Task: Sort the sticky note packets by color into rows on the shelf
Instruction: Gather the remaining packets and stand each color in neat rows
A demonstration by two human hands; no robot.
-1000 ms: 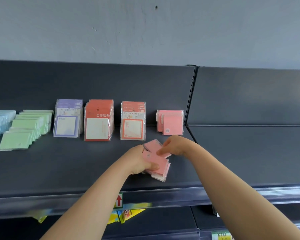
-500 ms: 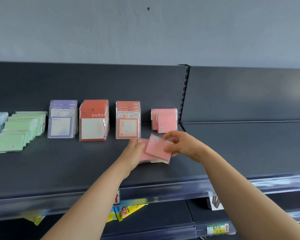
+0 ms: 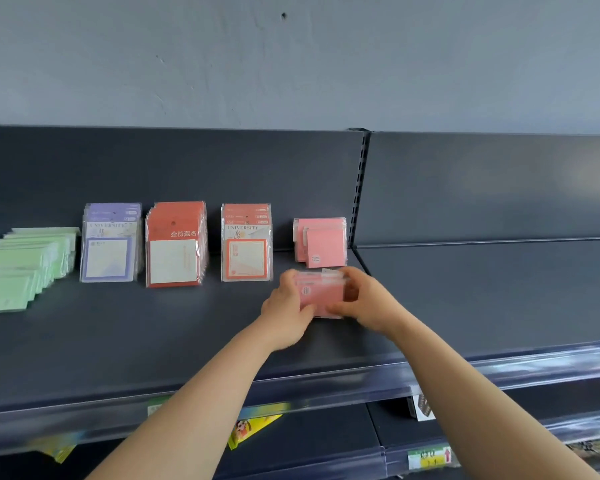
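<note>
Dark grey metal shelf. Small stack of pink wrapped sticky note packets just in front of the pink row, pinched by left grip and right grip. Slippery wrap: could slide apart if squeezed crooked.

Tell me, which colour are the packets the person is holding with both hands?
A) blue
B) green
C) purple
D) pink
D: the left hand and right hand grip a small stack of pink packets between them, low over the shelf and just in front of the pink row standing at the back.
</note>
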